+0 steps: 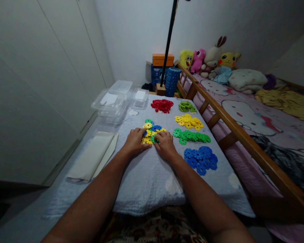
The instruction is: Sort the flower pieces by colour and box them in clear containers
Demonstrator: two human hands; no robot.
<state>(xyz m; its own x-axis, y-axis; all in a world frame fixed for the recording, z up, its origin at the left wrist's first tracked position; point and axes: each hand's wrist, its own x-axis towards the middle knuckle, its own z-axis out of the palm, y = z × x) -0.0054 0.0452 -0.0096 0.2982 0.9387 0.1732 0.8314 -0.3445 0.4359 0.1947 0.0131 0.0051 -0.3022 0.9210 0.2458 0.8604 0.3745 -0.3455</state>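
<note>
A mixed heap of yellow, green and blue notched plastic discs [147, 133] lies on the cloth between my two hands. My left hand [136, 140] rests at the heap's left side, its thumb apart from the fingers, which touch the near discs. From the right, my right hand [165, 142] has its fingers curled and its fingertips pinched at a green disc [152, 138]; the fingers partly hide it. Sorted discs lie to the right: a yellow group [188, 121], a green row [194, 136] and a blue group [201, 159].
Red pieces [162, 105] and light green pieces [186, 106] lie at the back of the cloth-covered table [147, 182]. Clear plastic containers [111, 101] and a folded beige cloth [92, 155] are on the left. A wooden bed rail [233, 126] borders the right side.
</note>
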